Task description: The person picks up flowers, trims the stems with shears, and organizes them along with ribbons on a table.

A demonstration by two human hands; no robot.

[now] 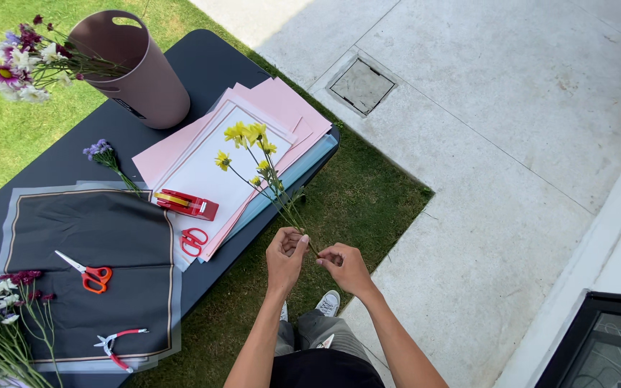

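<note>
Several yellow flowers [253, 147] top thin green stems, both hands pinching.

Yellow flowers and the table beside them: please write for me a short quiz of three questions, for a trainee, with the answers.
1. True or false: both hands hold the yellow flowers by the stems.
2. Which thing lies on the dark cloth? A) orange scissors B) a red tape dispenser C) a pink bucket
3. Fill in: the red tape dispenser lies on the ____ sheet.

Key
1. True. The left hand and the right hand both pinch the stems, off the table's edge and above the grass.
2. A. The orange scissors lie there, and small pliers too.
3. White. The white sheet rests on pink paper.
</note>
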